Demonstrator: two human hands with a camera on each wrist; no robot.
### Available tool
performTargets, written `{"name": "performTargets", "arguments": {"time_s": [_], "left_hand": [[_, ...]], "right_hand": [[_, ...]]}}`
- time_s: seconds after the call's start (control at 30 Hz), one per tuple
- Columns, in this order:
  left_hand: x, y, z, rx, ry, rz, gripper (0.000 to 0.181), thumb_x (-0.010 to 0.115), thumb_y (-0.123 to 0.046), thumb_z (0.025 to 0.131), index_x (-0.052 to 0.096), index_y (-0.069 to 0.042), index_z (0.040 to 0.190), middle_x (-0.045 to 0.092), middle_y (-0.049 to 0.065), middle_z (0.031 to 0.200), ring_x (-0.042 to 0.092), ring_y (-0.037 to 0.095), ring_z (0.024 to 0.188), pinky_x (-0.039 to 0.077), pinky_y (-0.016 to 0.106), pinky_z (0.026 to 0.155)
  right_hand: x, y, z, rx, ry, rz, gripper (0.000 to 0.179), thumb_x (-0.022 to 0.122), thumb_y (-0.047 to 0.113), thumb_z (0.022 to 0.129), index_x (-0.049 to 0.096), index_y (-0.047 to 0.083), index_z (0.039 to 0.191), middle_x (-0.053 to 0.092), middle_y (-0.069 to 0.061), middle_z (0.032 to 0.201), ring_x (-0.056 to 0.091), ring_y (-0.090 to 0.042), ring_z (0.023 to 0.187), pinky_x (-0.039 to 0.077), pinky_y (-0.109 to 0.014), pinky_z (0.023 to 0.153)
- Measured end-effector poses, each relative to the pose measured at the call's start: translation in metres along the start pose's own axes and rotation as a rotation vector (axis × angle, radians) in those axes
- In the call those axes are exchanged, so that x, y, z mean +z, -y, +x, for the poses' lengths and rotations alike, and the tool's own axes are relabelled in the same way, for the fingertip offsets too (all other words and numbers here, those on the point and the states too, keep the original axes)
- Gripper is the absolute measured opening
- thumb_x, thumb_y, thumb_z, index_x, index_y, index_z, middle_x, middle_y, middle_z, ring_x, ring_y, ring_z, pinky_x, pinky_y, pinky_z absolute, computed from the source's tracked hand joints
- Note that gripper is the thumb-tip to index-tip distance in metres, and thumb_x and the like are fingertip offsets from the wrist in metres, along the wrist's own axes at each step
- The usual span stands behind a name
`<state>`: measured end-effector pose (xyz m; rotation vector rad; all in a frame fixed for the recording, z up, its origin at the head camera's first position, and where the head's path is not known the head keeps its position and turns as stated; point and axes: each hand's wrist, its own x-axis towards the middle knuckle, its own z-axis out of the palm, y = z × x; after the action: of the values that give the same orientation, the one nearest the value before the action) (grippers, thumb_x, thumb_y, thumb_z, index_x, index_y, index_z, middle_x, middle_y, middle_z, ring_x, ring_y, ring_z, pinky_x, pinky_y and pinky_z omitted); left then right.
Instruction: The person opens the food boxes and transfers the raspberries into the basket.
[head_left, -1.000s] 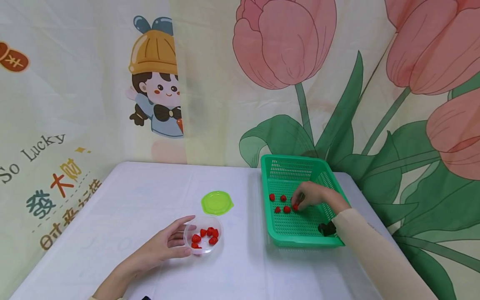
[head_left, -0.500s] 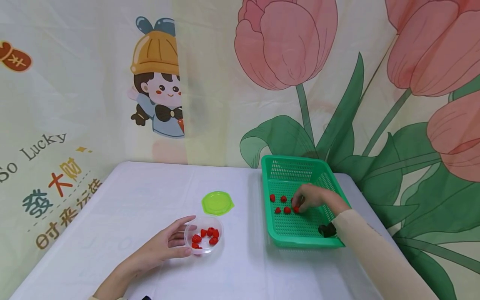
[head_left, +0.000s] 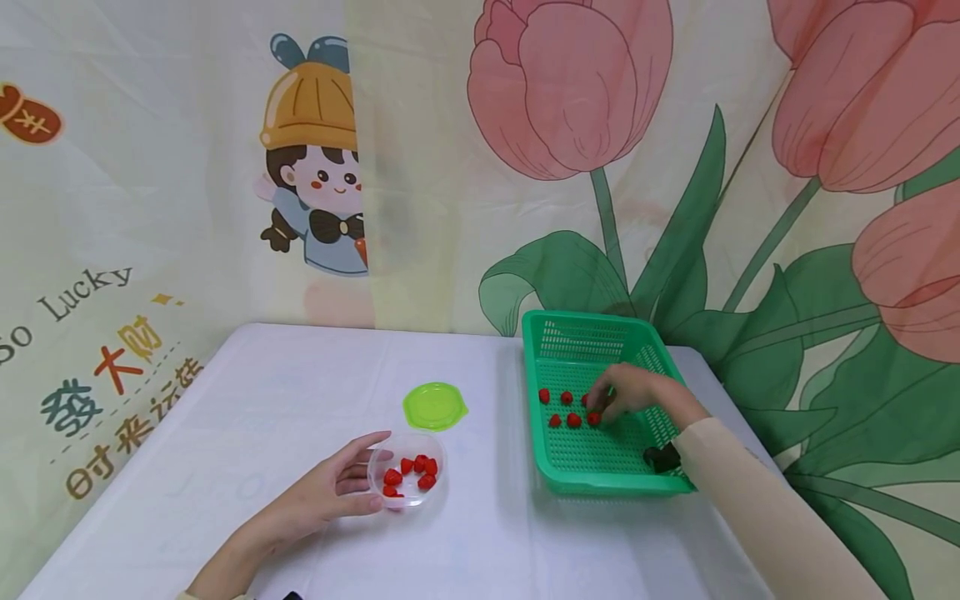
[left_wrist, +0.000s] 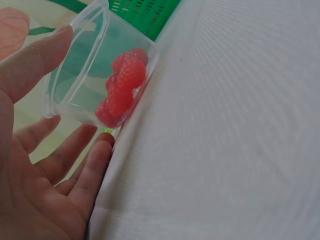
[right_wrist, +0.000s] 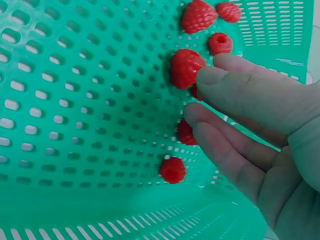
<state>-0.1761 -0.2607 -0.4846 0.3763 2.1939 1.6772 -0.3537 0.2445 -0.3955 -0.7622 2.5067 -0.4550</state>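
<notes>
In the head view my left hand (head_left: pixel 333 483) holds a clear plastic cup (head_left: pixel 375 492) by its side, with several red raspberries (head_left: pixel 393 477) in it. The left wrist view has the thumb on the cup's rim and the fingers on the opposite side. Inside a green basket (head_left: pixel 551 477) is my right hand (head_left: pixel 626 392), its fingers spread a little. From the right wrist, the thumb tip overlaps the edge of a raspberry (right_wrist: pixel 185 68) on the basket floor. More raspberries lie around the fingertips, one partly hidden behind the thumb.
A light-green lid (head_left: pixel 435 406) lies flat on the white tablecloth (head_left: pixel 300 367), behind the cup and left of the basket. The basket's raised walls surround the right hand. Behind the table hangs a printed curtain (head_left: pixel 420 167) with tulips.
My right hand has shifted slightly right, and the raspberry at its fingertips shows more fully. The left hand and cup have stayed put.
</notes>
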Motion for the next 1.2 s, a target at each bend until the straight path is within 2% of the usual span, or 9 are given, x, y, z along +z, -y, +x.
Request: {"name": "performTargets", "arguments": {"time_s": [0.17,0.3,0.53,0.7,0.87,1.03,1.2], "left_hand": [[-0.001,-0.001,0.0,-0.009,-0.007,0.016,0.088,0.083,-0.023,0.095,0.032,-0.025,0.166,0.044,0.017,0.16,0.052,0.036,0.14,0.051,0.017,0.1],[-0.001,-0.001,0.0,-0.015,-0.007,0.02,0.088,0.082,-0.024,0.095,0.032,-0.026,0.166,0.044,0.017,0.159,0.051,0.036,0.139,0.051,0.017,0.1],[-0.001,-0.002,0.001,-0.012,-0.005,0.014,0.087,0.082,-0.023,0.095,0.032,-0.026,0.166,0.044,0.018,0.16,0.051,0.036,0.14,0.052,0.017,0.1],[-0.001,-0.002,0.001,-0.007,-0.003,0.011,0.088,0.082,-0.022,0.095,0.032,-0.025,0.166,0.044,0.018,0.16,0.052,0.036,0.139,0.051,0.017,0.1],[0.0,-0.001,0.002,0.01,0.002,0.01,0.088,0.082,-0.02,0.095,0.031,-0.022,0.167,0.045,0.02,0.16,0.052,0.038,0.139,0.052,0.018,0.1],[-0.001,-0.001,0.001,0.005,0.002,0.007,0.088,0.082,-0.021,0.095,0.031,-0.022,0.167,0.045,0.019,0.16,0.052,0.037,0.139,0.052,0.018,0.1],[-0.001,-0.001,0.001,-0.006,-0.001,0.003,0.087,0.082,-0.021,0.095,0.032,-0.024,0.166,0.045,0.018,0.16,0.052,0.036,0.139,0.051,0.017,0.1]], "right_hand": [[-0.008,0.012,-0.005,-0.045,-0.027,-0.01,0.026,0.08,0.004,0.092,0.08,0.006,0.118,0.078,-0.007,0.114,0.074,-0.021,0.101,0.061,-0.032,0.08],[-0.013,0.031,-0.011,-0.117,-0.08,0.007,0.024,0.077,0.004,0.094,0.079,0.005,0.118,0.077,-0.014,0.117,0.077,-0.022,0.096,0.061,-0.032,0.08],[-0.013,0.078,-0.019,-0.258,-0.212,-0.028,0.021,0.077,0.009,0.096,0.079,0.009,0.117,0.077,-0.006,0.117,0.077,-0.015,0.095,0.062,-0.033,0.087],[-0.003,0.112,-0.018,-0.319,-0.257,-0.001,0.023,0.077,0.008,0.096,0.079,0.008,0.119,0.078,-0.002,0.114,0.076,-0.013,0.091,0.061,-0.028,0.084],[0.008,0.145,-0.014,-0.314,-0.249,0.058,0.026,0.078,0.008,0.095,0.078,0.011,0.121,0.077,0.002,0.112,0.074,-0.012,0.091,0.06,-0.026,0.08],[0.02,0.17,-0.005,-0.314,-0.272,0.067,0.027,0.08,0.012,0.096,0.078,0.013,0.122,0.076,0.003,0.114,0.072,-0.014,0.098,0.059,-0.026,0.085],[0.037,0.192,0.008,-0.356,-0.286,0.072,0.029,0.082,0.013,0.095,0.077,0.01,0.124,0.077,0.0,0.118,0.072,-0.017,0.101,0.061,-0.032,0.09]]}}
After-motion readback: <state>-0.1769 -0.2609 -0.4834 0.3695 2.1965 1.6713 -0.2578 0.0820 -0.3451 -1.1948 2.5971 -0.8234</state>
